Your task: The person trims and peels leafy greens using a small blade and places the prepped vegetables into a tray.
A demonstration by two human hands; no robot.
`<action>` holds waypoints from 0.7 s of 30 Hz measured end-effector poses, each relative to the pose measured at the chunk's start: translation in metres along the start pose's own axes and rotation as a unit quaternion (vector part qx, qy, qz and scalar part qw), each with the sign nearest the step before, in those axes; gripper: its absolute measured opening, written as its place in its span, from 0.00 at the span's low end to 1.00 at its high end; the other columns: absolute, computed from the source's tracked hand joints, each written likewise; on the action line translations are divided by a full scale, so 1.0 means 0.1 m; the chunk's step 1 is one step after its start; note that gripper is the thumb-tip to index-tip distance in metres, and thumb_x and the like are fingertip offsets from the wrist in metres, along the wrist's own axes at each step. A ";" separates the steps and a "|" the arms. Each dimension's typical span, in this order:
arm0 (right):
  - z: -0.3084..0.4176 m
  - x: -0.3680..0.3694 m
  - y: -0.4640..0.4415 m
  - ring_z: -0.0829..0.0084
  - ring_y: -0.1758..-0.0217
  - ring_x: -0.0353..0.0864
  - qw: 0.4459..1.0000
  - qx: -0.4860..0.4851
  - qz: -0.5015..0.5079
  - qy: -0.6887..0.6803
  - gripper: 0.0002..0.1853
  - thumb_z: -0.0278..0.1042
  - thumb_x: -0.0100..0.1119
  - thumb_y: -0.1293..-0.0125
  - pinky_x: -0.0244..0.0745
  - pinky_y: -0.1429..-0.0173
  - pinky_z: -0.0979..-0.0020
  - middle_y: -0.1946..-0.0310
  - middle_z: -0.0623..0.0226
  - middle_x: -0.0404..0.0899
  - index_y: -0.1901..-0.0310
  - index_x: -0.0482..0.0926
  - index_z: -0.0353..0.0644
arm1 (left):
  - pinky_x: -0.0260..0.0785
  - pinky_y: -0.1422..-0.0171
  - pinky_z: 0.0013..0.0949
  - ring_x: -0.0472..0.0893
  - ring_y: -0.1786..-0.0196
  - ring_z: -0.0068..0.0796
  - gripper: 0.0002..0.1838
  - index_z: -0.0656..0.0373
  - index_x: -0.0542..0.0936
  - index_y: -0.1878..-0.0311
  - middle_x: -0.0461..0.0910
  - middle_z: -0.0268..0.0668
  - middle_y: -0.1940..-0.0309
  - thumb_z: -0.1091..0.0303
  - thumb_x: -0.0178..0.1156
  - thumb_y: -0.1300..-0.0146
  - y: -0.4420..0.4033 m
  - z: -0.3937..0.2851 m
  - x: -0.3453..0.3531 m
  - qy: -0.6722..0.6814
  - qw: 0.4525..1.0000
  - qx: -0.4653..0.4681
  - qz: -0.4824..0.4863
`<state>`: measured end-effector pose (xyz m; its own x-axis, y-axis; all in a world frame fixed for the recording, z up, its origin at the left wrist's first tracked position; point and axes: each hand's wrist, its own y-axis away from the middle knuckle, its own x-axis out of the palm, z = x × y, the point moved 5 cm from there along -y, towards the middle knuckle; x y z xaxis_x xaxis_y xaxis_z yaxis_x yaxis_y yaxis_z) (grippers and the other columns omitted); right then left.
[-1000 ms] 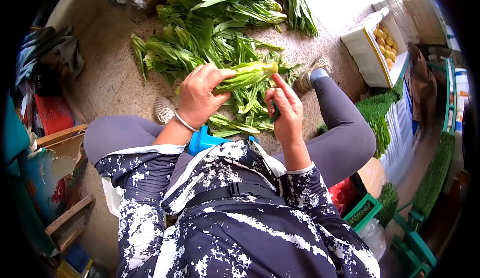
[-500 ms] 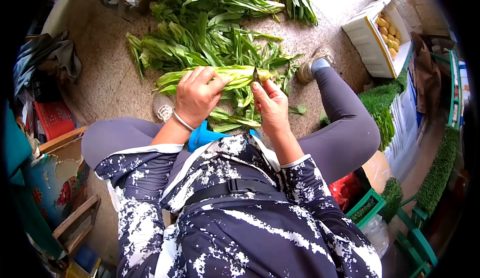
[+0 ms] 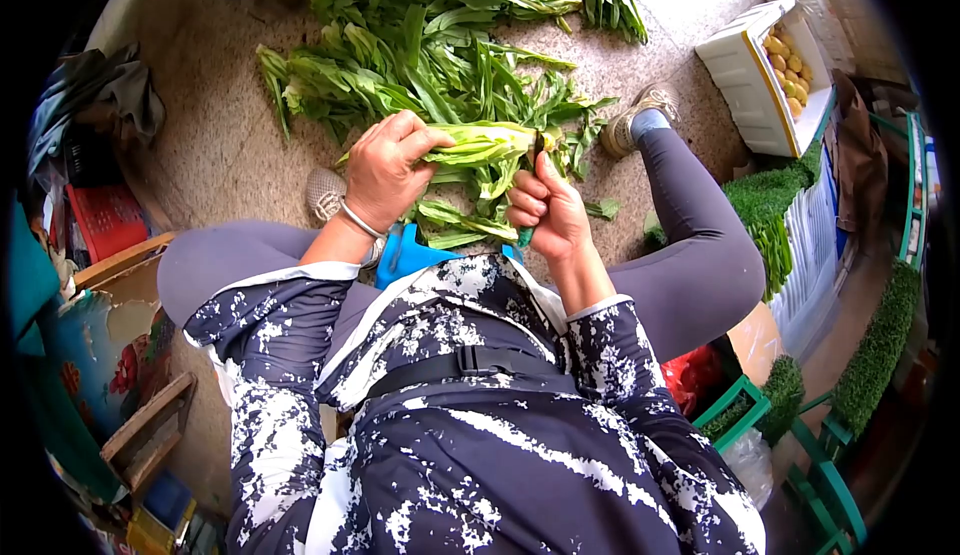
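Observation:
My left hand (image 3: 390, 173) is closed around the leafy part of a long-leaved green lettuce (image 3: 485, 145), holding it sideways with the pale stem end to the right. My right hand (image 3: 552, 211) grips a small knife (image 3: 539, 143) by its green handle. Its dark blade stands upright across the stem end, touching it, with my thumb close to the blade. Loose leaves (image 3: 455, 227) lie on the floor beneath my hands. Beyond them, a large pile of similar greens (image 3: 400, 80) spreads over the floor.
Something blue (image 3: 408, 255) shows between my knees. A white foam box (image 3: 745, 80) of round yellow produce stands at the right, near strips of artificial grass (image 3: 770, 200). On the left are a red plastic basket (image 3: 105, 223) and a wooden frame (image 3: 150, 433).
My right hand has moved lower and turned, its fingers now wrapped around the knife handle. The blade has shifted right to the lettuce's stem end. My left hand still holds the leaves.

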<state>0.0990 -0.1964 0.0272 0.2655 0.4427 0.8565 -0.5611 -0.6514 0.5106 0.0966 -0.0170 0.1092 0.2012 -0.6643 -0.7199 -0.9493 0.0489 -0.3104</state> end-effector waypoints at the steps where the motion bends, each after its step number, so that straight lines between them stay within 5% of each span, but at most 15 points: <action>1: 0.05 -0.15 -0.04 0.85 0.85 0.52 0.998 -0.024 -0.058 0.013 0.08 0.44 0.45 0.34 0.48 0.82 0.82 0.85 0.81 0.54 0.69 0.65 0.54 | 0.67 0.66 0.32 0.74 0.70 0.32 0.18 0.53 0.78 0.69 0.71 0.31 0.76 0.82 0.61 0.68 0.01 0.03 0.00 0.003 1.000 -0.008 -0.004; 3: 0.11 -0.48 -0.13 0.86 0.85 0.53 0.978 -0.056 -0.198 0.040 0.12 0.50 0.49 0.37 0.48 0.84 0.83 0.85 0.80 0.57 0.70 0.63 0.55 | 0.67 0.66 0.32 0.74 0.70 0.32 0.17 0.53 0.78 0.69 0.71 0.31 0.76 0.82 0.61 0.68 0.00 0.03 -0.03 -0.011 1.000 -0.004 -0.008; 6: 0.02 -0.48 -0.17 0.87 0.84 0.59 0.980 0.073 -0.182 0.030 0.19 0.58 0.54 0.44 0.49 0.86 0.87 0.81 0.74 0.66 0.68 0.64 0.51 | 0.66 0.65 0.32 0.74 0.68 0.32 0.17 0.52 0.78 0.70 0.70 0.31 0.75 0.81 0.61 0.68 0.01 0.03 -0.04 -0.038 0.999 0.006 -0.011; 7: 0.05 -0.54 -0.13 0.85 0.82 0.66 0.949 0.048 -0.292 0.104 0.27 0.64 0.56 0.49 0.50 0.87 0.90 0.76 0.65 0.73 0.64 0.66 0.47 | 0.66 0.64 0.33 0.74 0.68 0.32 0.17 0.52 0.78 0.69 0.70 0.31 0.75 0.80 0.60 0.68 0.01 -0.01 -0.04 -0.059 0.997 0.047 -0.006; 8: 0.04 -0.37 -0.09 0.85 0.82 0.66 0.949 0.050 -0.291 0.107 0.27 0.64 0.56 0.49 0.50 0.87 0.90 0.76 0.65 0.73 0.64 0.66 0.47 | 0.66 0.63 0.33 0.73 0.67 0.32 0.17 0.51 0.78 0.69 0.71 0.31 0.74 0.79 0.60 0.67 0.02 -0.05 -0.04 -0.081 0.993 0.085 -0.001; 10: 0.00 -0.09 -0.07 0.83 0.81 0.70 0.971 0.030 -0.185 0.151 0.28 0.61 0.55 0.47 0.53 0.88 0.89 0.71 0.61 0.75 0.60 0.67 0.43 | 0.65 0.62 0.35 0.74 0.65 0.32 0.15 0.50 0.78 0.68 0.70 0.31 0.73 0.77 0.61 0.65 0.07 -0.08 -0.01 -0.091 0.986 0.136 -0.015; 12: -0.02 -0.07 -0.11 0.82 0.78 0.73 0.969 -0.006 -0.151 0.194 0.18 0.44 0.54 0.39 0.53 0.87 0.88 0.71 0.66 0.74 0.55 0.68 0.38 | 0.67 0.59 0.36 0.74 0.64 0.32 0.15 0.49 0.78 0.68 0.70 0.30 0.73 0.76 0.61 0.64 0.12 -0.09 0.02 -0.102 0.981 0.164 -0.012; 13: 0.00 -0.08 -0.12 0.82 0.78 0.74 0.968 -0.027 -0.160 0.193 0.16 0.40 0.53 0.39 0.53 0.86 0.87 0.72 0.67 0.74 0.55 0.68 0.37 | 0.66 0.49 0.40 0.75 0.63 0.31 0.15 0.48 0.78 0.68 0.70 0.30 0.73 0.77 0.61 0.63 0.14 -0.10 0.03 -0.121 0.979 0.163 -0.021; 14: 0.04 -0.09 -0.13 0.81 0.77 0.75 0.966 -0.047 -0.167 0.192 0.15 0.37 0.53 0.39 0.53 0.86 0.86 0.72 0.67 0.73 0.55 0.69 0.36 | 0.56 0.38 0.48 0.73 0.54 0.34 0.20 0.46 0.77 0.62 0.71 0.31 0.68 0.77 0.61 0.63 0.18 -0.06 0.07 -0.140 0.980 0.138 -0.002; 17: 0.12 -0.06 -0.13 0.81 0.78 0.73 0.957 -0.089 -0.146 0.233 0.13 0.34 0.58 0.43 0.54 0.85 0.86 0.78 0.70 0.72 0.60 0.72 0.36 | 0.44 0.35 0.56 0.61 0.40 0.41 0.31 0.42 0.71 0.51 0.67 0.35 0.54 0.76 0.61 0.64 0.31 -0.18 0.00 -0.172 0.985 0.006 -0.011; 21: 0.13 -0.03 -0.12 0.80 0.81 0.73 0.945 -0.120 -0.147 0.268 0.11 0.31 0.62 0.45 0.52 0.86 0.86 0.82 0.71 0.71 0.64 0.73 0.35 | 0.49 0.39 0.48 0.61 0.43 0.43 0.26 0.51 0.70 0.57 0.64 0.39 0.54 0.69 0.66 0.65 0.71 -0.42 0.11 -0.123 0.976 -0.144 -0.110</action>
<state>0.1152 -0.1981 0.0200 0.0390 0.8725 0.4870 -0.7032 -0.3223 0.6338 0.0212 -0.0519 0.1057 0.4251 -0.4337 -0.7944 -0.8983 -0.3100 -0.3115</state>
